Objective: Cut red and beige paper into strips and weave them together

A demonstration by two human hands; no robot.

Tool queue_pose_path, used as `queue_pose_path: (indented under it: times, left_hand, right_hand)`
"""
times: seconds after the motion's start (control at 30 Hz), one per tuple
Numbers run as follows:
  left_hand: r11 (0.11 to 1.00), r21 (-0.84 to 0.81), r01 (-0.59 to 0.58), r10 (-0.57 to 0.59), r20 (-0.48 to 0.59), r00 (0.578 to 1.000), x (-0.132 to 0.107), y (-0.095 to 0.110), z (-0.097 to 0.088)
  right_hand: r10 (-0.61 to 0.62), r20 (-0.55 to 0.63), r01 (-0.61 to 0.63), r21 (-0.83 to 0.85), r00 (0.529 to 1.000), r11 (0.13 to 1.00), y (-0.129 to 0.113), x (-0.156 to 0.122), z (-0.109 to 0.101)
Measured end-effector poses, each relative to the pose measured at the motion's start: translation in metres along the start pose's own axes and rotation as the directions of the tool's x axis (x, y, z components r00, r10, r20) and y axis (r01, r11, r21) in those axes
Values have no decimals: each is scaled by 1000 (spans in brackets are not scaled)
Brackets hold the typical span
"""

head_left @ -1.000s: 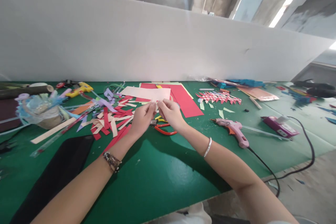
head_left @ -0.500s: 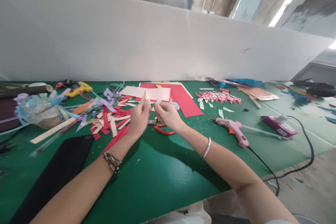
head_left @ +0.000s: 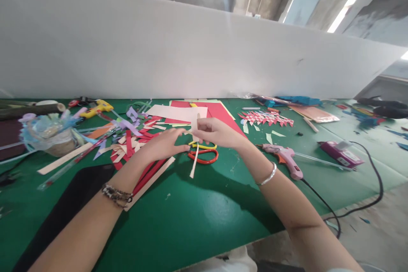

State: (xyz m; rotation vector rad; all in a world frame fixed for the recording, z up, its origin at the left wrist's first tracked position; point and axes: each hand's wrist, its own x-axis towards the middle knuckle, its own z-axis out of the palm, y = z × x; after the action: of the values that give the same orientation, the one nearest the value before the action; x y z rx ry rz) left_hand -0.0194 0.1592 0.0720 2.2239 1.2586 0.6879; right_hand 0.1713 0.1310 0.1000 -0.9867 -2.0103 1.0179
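Observation:
My right hand (head_left: 218, 131) pinches a cream paper strip (head_left: 194, 162), whose narrow end hangs below the fingers beside the scissors (head_left: 208, 162) with red and yellow handles. To its left, my left hand (head_left: 162, 146) is open, thumb and fingers apart and holding nothing. Under the left forearm lie long red strips (head_left: 149, 174) and one long cream strip (head_left: 154, 183). A pile of short red and cream pieces (head_left: 129, 144) sits left of that hand. Beyond both hands rests a wide cream paper sheet (head_left: 175, 112) on red paper (head_left: 223, 112).
At right are a pink glue gun (head_left: 285, 157) with a cord, a purple box (head_left: 339, 154) and a woven red-and-white paper piece (head_left: 266, 118). A black object (head_left: 70, 204), a yellow glue gun (head_left: 98, 108) and a wrapped basket-like item (head_left: 52, 134) lie left. A white partition (head_left: 204, 51) stands behind.
My hands have parted; the left has opened and moved left. A long cream strip now lies beside the red ones. My right hand holds another strip hanging down, and the scissors show more fully.

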Motion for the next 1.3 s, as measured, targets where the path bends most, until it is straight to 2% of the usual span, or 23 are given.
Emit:
queue_pose_path:
  times: [0.1,0.2,0.27,0.33,0.37,0.43,0.5,0.57,0.67,0.7,0.77,0.83,0.9,1.0,1.07,1.17,1.23,1.3]
  left_hand:
    - [991,63,-120,120,-2,993,0,14,-2]
    - [955,10,-296,296,-62,953,1,24,0]
    - [935,28,-354,353,-172,920,1,27,3]
    - [931,19,-366,355,-298,886,0,28,6]
    - [926,-22,-376,347,-337,875,0,28,7]
    - [910,-154,-386,319,-334,887,-3,30,8]
    - [908,-257,-332,267,-257,929,-5,34,8]
    - [929,-280,-240,198,-169,965,-6,36,5]
    - [915,-378,-139,111,-95,989,-3,35,2]
    - [876,-469,-110,80,-85,993,-2,34,1]
    - [739,-670,-65,16,-80,997,1,32,-1]
    - [594,-803,-56,-30,-92,995,2,32,-2]
    - [531,-845,-63,-65,-115,991,2,34,-5]
    - [544,-837,-55,-102,-131,986,0,37,-9]
    - [546,-836,-49,-128,-141,982,-1,39,-10]
    - [469,-882,-54,-153,-141,978,-2,42,-11]
    - [404,-914,-50,-145,-117,983,-2,45,-10]
    - [380,-925,-24,-125,-78,989,-1,46,-9]
  right_hand:
    - [-61,73,66,-69,995,995,-11,-7,-8]
    - [-125,101,123,28,987,992,-20,-14,-14]
    - [-168,124,153,126,978,980,-24,-17,-17]
    - [-204,147,173,202,968,964,-25,-19,-19]
    - [-218,160,179,227,963,957,-25,-19,-19]
    - [-244,187,193,255,952,948,-24,-20,-20]
    - [-271,192,212,278,943,937,-24,-21,-20]
    - [-273,170,216,292,947,932,-24,-22,-20]
    - [-232,107,195,278,967,940,-25,-22,-22]
    - [-220,91,189,265,971,946,-25,-22,-22]
    - [-200,105,172,232,974,957,-23,-19,-21]
    - [-168,203,132,179,965,975,-20,-16,-19]
    - [-120,319,88,112,940,990,-14,-11,-15]
    - [-43,410,37,22,911,999,-4,-5,-6]
    - [-9,461,9,3,888,1000,2,-2,1]
    - [-11,536,-4,26,844,1000,6,1,7]
    - [-2,534,8,-9,845,1000,6,1,7]
    - [18,448,18,-76,894,997,4,0,4]
